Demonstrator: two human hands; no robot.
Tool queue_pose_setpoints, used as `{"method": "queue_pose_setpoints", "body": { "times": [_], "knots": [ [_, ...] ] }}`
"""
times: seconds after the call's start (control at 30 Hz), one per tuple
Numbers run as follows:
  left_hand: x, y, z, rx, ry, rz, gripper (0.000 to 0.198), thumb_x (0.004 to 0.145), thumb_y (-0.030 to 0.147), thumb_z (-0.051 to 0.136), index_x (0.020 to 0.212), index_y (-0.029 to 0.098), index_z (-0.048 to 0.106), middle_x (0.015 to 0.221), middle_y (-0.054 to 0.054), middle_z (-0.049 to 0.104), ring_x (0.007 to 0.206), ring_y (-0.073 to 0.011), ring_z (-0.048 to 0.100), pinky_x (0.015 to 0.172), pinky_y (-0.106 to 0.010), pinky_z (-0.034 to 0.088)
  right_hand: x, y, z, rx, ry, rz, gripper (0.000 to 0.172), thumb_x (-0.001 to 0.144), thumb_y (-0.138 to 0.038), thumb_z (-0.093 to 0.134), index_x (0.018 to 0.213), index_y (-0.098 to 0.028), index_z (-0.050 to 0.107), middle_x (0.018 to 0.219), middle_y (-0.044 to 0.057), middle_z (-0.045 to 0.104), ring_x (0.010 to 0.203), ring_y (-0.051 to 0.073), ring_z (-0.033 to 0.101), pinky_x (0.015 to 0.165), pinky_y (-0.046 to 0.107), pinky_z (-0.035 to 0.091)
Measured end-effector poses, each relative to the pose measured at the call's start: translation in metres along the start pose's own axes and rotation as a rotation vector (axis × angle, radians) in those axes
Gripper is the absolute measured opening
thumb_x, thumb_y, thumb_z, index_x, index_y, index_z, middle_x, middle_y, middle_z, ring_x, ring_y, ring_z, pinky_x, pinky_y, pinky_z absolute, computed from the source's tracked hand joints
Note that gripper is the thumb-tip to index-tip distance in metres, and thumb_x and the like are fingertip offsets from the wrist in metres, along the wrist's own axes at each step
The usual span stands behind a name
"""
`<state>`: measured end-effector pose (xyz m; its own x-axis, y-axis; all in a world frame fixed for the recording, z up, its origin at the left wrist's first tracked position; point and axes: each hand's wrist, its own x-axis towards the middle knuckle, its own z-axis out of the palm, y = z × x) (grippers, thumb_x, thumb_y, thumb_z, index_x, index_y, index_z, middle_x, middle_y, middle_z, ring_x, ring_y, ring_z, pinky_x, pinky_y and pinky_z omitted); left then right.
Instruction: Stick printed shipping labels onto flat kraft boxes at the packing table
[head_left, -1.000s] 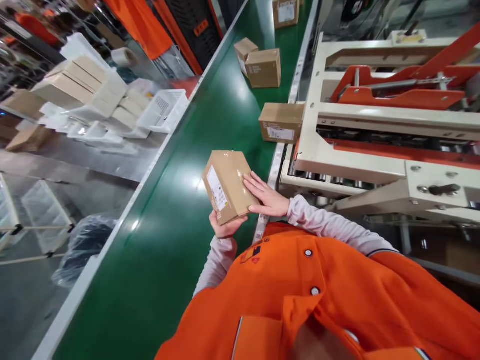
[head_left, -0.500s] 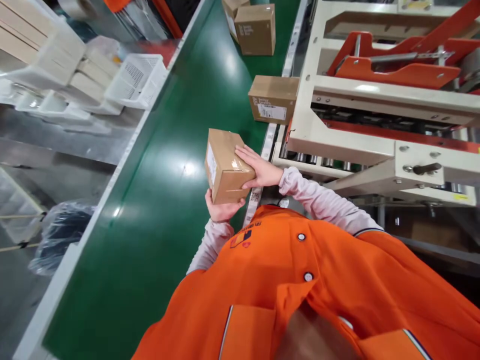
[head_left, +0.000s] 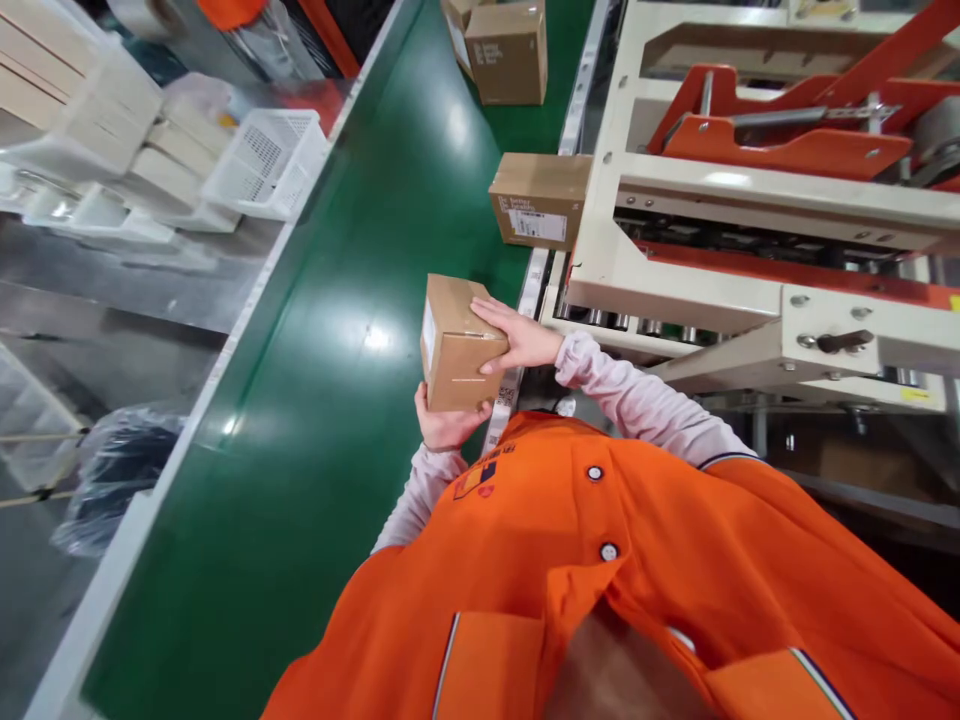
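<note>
In total 4 brown boxes are at the green belt: the 1st box is over its right half, gripped betw. L hand at the near lower end and R hand on top, the 2nd box is at belt's right edge, and 2 more boxes are farther up. Left of belt: 1 white basket, contents unclear, and beyond it 1 white tub w/ several cream boxes, exact qty. unclear.
</note>
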<state>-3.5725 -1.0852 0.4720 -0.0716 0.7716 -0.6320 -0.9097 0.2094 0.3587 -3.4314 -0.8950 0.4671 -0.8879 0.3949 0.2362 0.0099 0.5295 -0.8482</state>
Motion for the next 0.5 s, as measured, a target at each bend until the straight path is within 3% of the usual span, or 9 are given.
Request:
{"method": "queue_pose_setpoints", "body": {
  "times": [0.1, 0.33, 0.4, 0.5],
  "knots": [
    [-0.002, 0.001, 0.002, 0.022, -0.080, 0.011, 0.071, 0.078, 0.070, 0.048, 0.130, 0.021, 0.057, 0.135, -0.016, 0.054, 0.111, -0.0341, 0.054, 0.070, -0.037, 0.052, -0.002, 0.000, -0.001, 0.032, 0.008, 0.018, 0.123, 0.060, -0.070, 0.079, 0.157, -0.013, 0.030, 0.162, 0.020, 0.020, 0.152, 0.036, 0.012, 0.125, 0.054, 0.011],
    [-0.004, 0.018, 0.012, 0.191, -0.057, 0.174, 0.061, 0.080, 0.067, 0.050, 0.123, 0.024, 0.057, 0.132, -0.012, 0.057, 0.111, -0.0309, 0.058, 0.067, -0.035, 0.055, -0.003, 0.009, -0.001, 0.102, 0.066, 0.044, 0.119, 0.060, -0.063, 0.083, 0.155, -0.011, 0.032, 0.161, 0.020, 0.024, 0.151, 0.034, 0.019, 0.125, 0.050, 0.011],
    [0.000, 0.022, 0.011, 0.333, 0.049, 0.327, 0.071, 0.076, 0.064, 0.059, 0.135, 0.024, 0.048, 0.139, -0.014, 0.052, 0.114, -0.0318, 0.059, 0.073, -0.039, 0.057, -0.005, 0.010, 0.003, 0.140, 0.088, 0.100, 0.120, 0.055, -0.058, 0.087, 0.152, -0.008, 0.037, 0.158, 0.023, 0.029, 0.148, 0.037, 0.025, 0.125, 0.050, 0.015],
    [0.005, 0.026, 0.007, 0.638, 0.254, 0.721, 0.103, 0.067, 0.052, 0.077, 0.152, 0.026, 0.025, 0.150, -0.014, 0.042, 0.129, -0.0317, 0.052, 0.098, -0.044, 0.052, -0.010, 0.006, 0.011, 0.354, 0.087, 0.189, 0.107, 0.058, -0.052, 0.087, 0.147, -0.012, 0.043, 0.152, 0.019, 0.041, 0.141, 0.036, 0.038, 0.121, 0.052, 0.028]
  ]
}}
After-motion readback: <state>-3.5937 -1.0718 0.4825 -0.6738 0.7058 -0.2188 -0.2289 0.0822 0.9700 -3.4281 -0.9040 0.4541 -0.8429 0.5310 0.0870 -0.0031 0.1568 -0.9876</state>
